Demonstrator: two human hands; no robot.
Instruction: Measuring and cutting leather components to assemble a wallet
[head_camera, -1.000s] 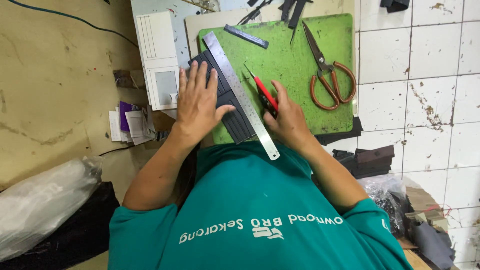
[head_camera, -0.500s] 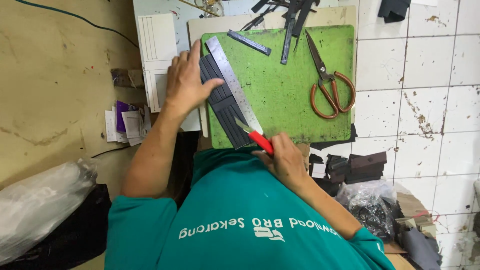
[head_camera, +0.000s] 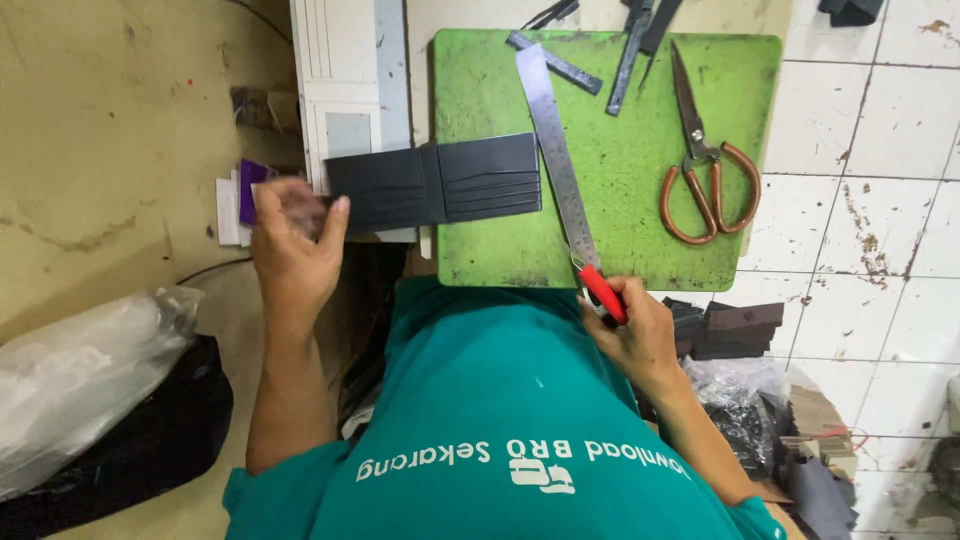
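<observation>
Leather first: the black wallet panel lies opened flat, its long axis running left to right, card-slot edges also horizontal, right half on the green cutting mat, left half overhanging toward your left hand. That hand pinches the panel's left end, thumb up against it. Your right hand is closed round a red-handled knife at the mat's near edge. One steel ruler lies nearly upright on the mat, tilted slightly left at its far end. One pair of orange-handled scissors points away from you. White floor tiles lie to the right.
</observation>
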